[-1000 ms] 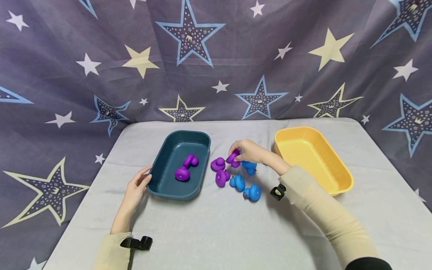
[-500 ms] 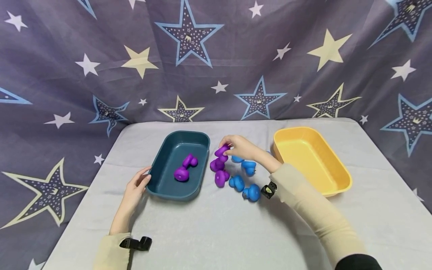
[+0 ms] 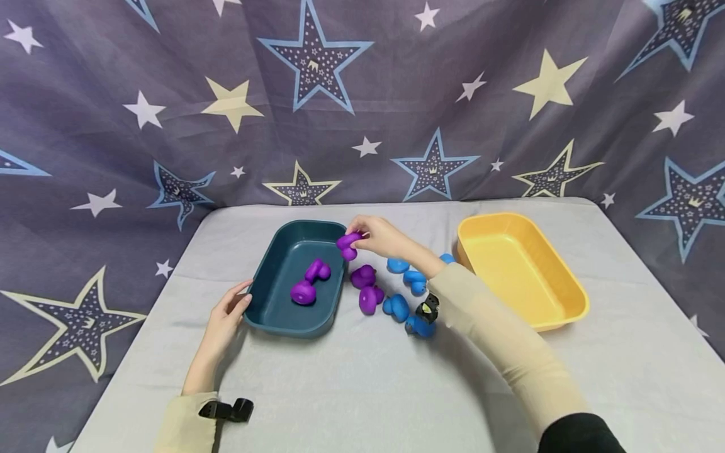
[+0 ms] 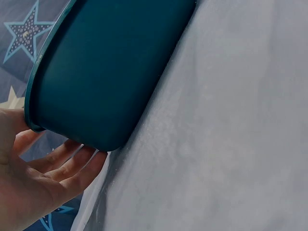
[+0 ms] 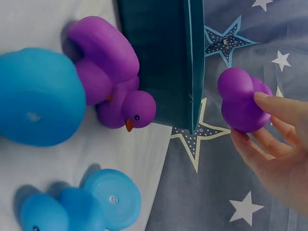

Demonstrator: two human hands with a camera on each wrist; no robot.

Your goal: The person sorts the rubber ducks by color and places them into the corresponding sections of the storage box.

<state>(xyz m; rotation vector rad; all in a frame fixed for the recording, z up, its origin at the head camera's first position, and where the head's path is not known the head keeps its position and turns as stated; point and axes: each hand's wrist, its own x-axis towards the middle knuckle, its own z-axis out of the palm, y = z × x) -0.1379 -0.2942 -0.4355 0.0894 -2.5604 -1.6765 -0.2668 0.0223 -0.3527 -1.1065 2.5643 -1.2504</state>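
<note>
In the head view my right hand [image 3: 381, 235] pinches a purple rubber duck [image 3: 348, 245] above the right rim of a dark teal bin [image 3: 294, 331]. The right wrist view shows this duck [image 5: 240, 103] between thumb and fingers, clear of the bin wall [image 5: 154, 57]. My left hand [image 3: 223, 321] touches the bin's near-left corner. In the left wrist view its fingers [image 4: 74, 166] lie fairly straight against the outer wall. Inside the bin lie purple ducks [image 3: 304, 292]. Two more purple ducks [image 3: 368, 300] lie on the table just right of the bin.
Several blue rubber ducks [image 3: 399, 307] lie mid-table, some partly covered by the right forearm and its wrist camera [image 3: 428, 308]. A yellow bin [image 3: 557, 324] stands at the right. The pale table [image 3: 351, 390] ends at a star-patterned cloth [image 3: 362, 94].
My right hand has carried the purple duck leftward from the pile, raising it to the teal bin's right rim. More blue ducks show behind. My left hand stays at the bin.
</note>
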